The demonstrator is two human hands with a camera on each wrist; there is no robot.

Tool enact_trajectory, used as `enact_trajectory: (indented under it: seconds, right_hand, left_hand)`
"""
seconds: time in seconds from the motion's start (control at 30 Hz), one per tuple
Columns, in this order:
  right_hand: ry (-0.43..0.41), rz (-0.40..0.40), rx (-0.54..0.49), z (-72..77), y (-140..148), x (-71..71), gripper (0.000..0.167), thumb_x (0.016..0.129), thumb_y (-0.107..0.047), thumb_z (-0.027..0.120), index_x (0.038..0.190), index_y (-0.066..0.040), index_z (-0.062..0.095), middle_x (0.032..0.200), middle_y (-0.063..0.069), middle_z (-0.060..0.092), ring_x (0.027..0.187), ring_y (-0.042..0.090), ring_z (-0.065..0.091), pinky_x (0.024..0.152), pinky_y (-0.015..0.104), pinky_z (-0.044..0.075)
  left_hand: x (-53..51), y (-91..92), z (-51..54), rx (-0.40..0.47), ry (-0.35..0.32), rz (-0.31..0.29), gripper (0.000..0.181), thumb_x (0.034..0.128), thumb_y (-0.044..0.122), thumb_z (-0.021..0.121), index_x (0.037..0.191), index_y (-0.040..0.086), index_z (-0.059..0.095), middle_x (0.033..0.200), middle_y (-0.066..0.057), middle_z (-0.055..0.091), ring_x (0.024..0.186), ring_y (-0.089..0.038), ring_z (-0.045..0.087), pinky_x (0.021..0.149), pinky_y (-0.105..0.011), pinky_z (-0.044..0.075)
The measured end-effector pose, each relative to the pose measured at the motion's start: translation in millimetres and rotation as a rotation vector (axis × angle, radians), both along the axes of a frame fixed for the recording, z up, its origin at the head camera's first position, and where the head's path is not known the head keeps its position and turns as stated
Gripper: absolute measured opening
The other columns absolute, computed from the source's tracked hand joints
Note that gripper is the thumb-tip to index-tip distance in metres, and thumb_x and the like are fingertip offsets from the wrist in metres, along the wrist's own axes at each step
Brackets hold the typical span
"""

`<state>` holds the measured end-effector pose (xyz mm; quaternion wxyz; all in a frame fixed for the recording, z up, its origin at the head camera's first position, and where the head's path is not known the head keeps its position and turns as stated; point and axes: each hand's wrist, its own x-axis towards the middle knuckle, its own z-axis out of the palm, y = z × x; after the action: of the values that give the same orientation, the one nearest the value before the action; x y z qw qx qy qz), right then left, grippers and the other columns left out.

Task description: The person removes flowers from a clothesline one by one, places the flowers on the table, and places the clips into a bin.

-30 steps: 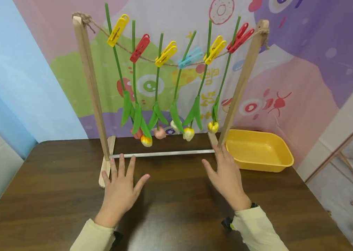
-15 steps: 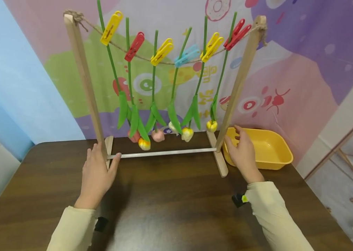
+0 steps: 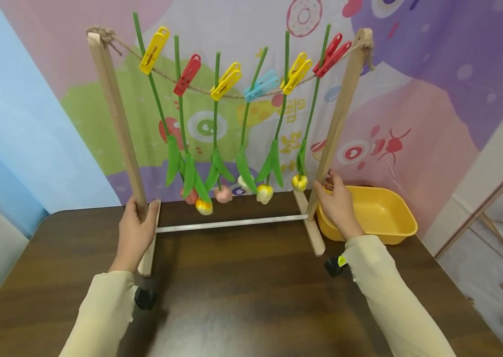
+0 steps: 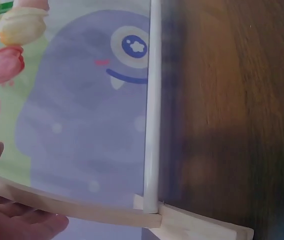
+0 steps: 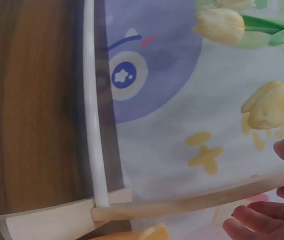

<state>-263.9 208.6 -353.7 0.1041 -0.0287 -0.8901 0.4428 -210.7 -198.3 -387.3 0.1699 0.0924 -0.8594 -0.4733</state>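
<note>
A light wooden rack of two upright posts, two flat feet and one slim white rod [image 3: 233, 224] stands on the dark brown wood-grain tabletop [image 3: 251, 297]. The grip of the left hand [image 3: 135, 235] is curled round the lower part of the left wooden post [image 3: 119, 119], just above its foot [image 3: 146, 263], thumb on the inner side; that of the right hand [image 3: 340, 208] is curled round the right wooden post [image 3: 334, 119] above the other foot [image 3: 316, 240]. How firmly either holds cannot be told. One brown twine [image 3: 200, 90] sags between the post tops, bearing six plastic clothespins: three yellow [image 3: 226, 82], two red [image 3: 187, 75] and one light blue [image 3: 262, 86]. Each holds one green-stemmed artificial tulip, six in all, blooms hanging downward above the rod: one reddish-pink [image 3: 190, 196], one orange-yellow [image 3: 204, 208], one pink [image 3: 223, 194], one white [image 3: 246, 183], one pale yellow [image 3: 264, 194] and one yellow [image 3: 299, 183]. One yellow plastic basin [image 3: 381, 213] sits just beside the right post, partly hidden by the right hand. Two cream sleeves [image 3: 104, 307] cover the forearms.
</note>
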Motion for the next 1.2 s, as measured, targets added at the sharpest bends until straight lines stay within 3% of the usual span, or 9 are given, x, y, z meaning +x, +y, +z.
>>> enact_trajectory:
  seconds: [0.2,0.43,0.73,1.2]
  right_hand:
    - [0.039,-0.002,-0.023,-3.7,-4.8,-10.2,0.053,0.096,-0.03,0.05,0.141,-0.005,0.035,0.135,0.022,0.049,0.122,0.035,0.05,0.097,0.047,0.045]
    - [0.138,-0.065,0.023,-7.2,-9.5,-16.4,0.039,0.097,-0.023,0.05,0.126,0.002,0.048,0.116,0.025,0.06,0.103,0.037,0.06,0.083,0.047,0.052]
    - [0.21,-0.103,0.112,-6.2,-11.9,-18.3,0.029,0.097,-0.02,0.046,0.112,0.005,0.053,0.095,0.026,0.064,0.079,0.037,0.065,0.064,0.044,0.054]
    - [0.222,-0.117,0.153,-7.1,-10.3,-16.1,0.028,0.097,-0.019,0.047,0.107,0.006,0.054,0.091,0.026,0.064,0.077,0.038,0.065,0.063,0.046,0.054]
  left_hand:
    - [-6.1,-2.0,-3.6,-0.049,0.046,0.074,0.037,0.096,0.038,0.046,0.104,0.003,0.053,0.076,-0.011,0.049,0.069,-0.024,0.046,0.059,-0.032,0.038]
    - [-10.5,-4.8,-3.8,-0.11,0.075,0.129,0.033,0.0959,0.033,0.048,0.084,0.003,0.054,0.064,-0.007,0.046,0.056,-0.018,0.04,0.049,-0.027,0.033]
    - [-17.0,-7.3,-6.4,-0.162,0.099,0.15,0.029,0.0969,0.026,0.045,0.083,0.004,0.06,0.062,-0.011,0.051,0.05,-0.019,0.041,0.042,-0.027,0.034]
    - [-11.8,-6.9,-7.5,-0.186,0.12,0.165,0.026,0.0951,0.023,0.049,0.081,0.005,0.06,0.064,-0.011,0.055,0.053,-0.019,0.043,0.045,-0.026,0.035]
